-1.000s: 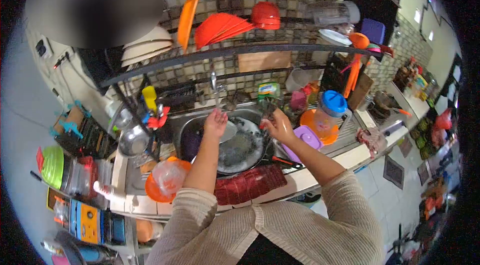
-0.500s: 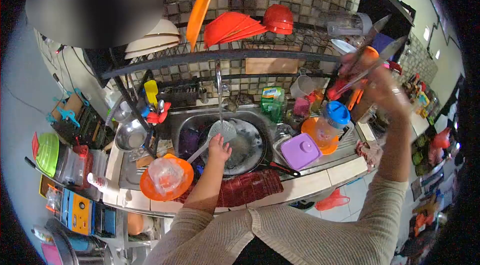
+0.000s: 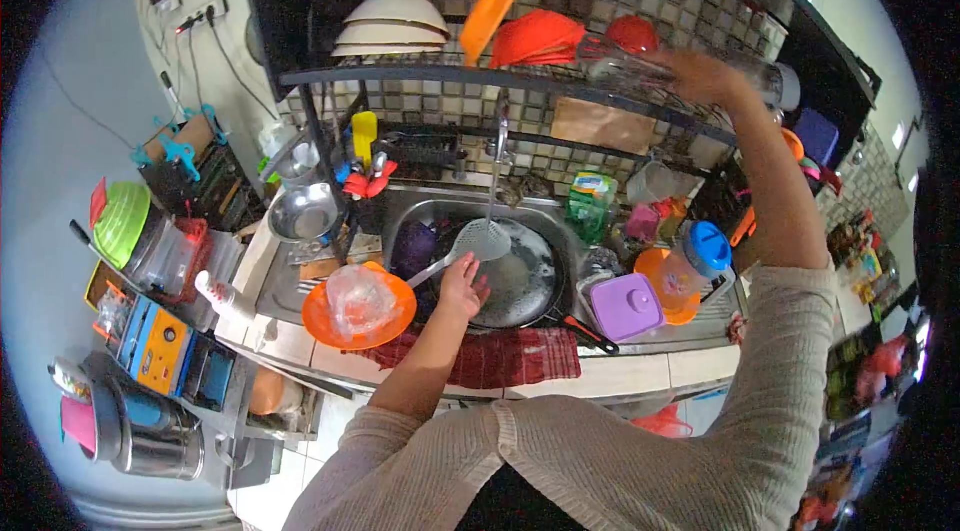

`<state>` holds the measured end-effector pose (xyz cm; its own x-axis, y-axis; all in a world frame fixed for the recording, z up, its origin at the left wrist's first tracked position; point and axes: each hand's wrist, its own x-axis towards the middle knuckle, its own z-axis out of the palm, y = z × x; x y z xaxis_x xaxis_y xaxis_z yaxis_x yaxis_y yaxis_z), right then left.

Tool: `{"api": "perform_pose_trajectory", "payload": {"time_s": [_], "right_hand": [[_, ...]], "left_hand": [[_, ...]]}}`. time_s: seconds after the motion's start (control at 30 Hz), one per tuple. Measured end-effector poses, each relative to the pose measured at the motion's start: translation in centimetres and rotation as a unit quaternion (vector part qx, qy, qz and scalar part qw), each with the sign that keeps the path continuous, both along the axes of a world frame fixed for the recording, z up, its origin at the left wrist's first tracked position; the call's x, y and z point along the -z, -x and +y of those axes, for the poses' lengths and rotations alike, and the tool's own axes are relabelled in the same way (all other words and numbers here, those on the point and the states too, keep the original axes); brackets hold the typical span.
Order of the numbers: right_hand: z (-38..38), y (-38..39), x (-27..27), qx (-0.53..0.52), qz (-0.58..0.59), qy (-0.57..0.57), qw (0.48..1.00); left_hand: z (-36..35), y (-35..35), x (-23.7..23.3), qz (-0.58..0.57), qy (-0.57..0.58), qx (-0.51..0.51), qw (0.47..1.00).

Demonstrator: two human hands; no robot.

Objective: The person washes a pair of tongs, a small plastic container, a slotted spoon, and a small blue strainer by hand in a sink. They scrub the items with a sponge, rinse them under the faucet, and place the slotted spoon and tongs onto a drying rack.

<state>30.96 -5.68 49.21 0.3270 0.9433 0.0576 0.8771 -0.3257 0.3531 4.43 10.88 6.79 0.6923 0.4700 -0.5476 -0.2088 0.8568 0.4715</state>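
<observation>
My left hand is over the sink's front edge, its fingers at the neck of a pale slotted ladle. The ladle is under the faucet, above a dark pan of cloudy, sudsy water. My right hand is raised at the upper rack, right of a red bowl. Motion smears its fingers and a greyish, see-through shape beside them, so its hold is unclear.
An orange plate with crumpled clear plastic lies left of the sink. On the right are a purple-lidded box and a blue-lidded jug. A red cloth lies along the front edge. White bowls stand on the rack.
The view has turned, shifting the scene rightward. My right hand has moved left along the rack, closer to the red bowl. My left hand stays at the ladle.
</observation>
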Motion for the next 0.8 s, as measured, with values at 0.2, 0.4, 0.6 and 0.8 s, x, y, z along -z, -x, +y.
{"api": "perform_pose_trajectory", "payload": {"time_s": [0.2,0.4,0.6,0.8], "right_hand": [[0.1,-2.0,0.8,-0.023,0.04,-0.01,0.999],[-2.0,3.3,3.0,-0.051,0.049,-0.161,0.984],[-1.1,9.5,11.1,-0.21,-0.103,-0.562,0.793],[5.0,10.6,29.2,-0.302,0.114,-0.352,0.878]], "left_hand": [[-0.3,2.3,0.8,-0.034,-0.004,0.023,0.999],[-0.6,4.7,1.7,-0.118,-0.002,0.012,0.993],[-2.1,5.6,4.4,0.018,-0.345,0.061,0.936],[-4.7,9.2,2.9,0.158,-0.689,-0.005,0.708]]}}
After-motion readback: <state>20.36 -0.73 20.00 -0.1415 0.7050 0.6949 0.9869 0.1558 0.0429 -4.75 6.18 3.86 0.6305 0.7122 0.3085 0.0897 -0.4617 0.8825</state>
